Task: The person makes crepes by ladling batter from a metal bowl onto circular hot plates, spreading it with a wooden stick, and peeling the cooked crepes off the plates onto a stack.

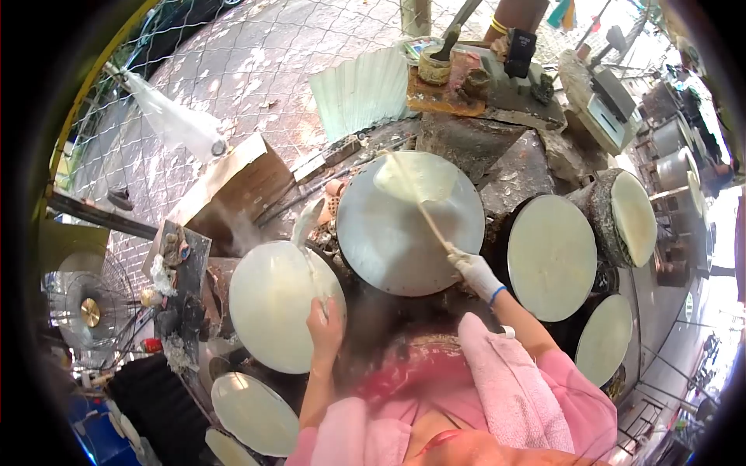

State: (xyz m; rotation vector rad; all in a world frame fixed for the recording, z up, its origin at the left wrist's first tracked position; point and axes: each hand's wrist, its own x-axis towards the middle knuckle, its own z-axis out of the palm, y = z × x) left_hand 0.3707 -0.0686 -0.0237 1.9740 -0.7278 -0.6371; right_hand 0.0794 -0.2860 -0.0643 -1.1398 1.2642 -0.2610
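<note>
My left hand [325,330] is bare and closed round the handle of a whitish tool [305,233] with a broader far end. Under it is a round pan [272,311] covered by a pale layer. My right hand [474,276], in a white glove with a blue cuff, grips a thin wooden stick [429,217]. The stick reaches across a grey round griddle [388,241]. Near the stick's far part, a thin pale sheet [416,175] covers the griddle's back portion. Whether stick and sheet touch, I cannot tell.
Several pale-topped round pans surround me, including one at right [552,256] and one at lower left [255,412]. A fan [91,312] stands left, near a wooden box [233,182]. Behind the griddle, a jar [434,66] sits on a ledge; wire fencing [256,70] runs behind.
</note>
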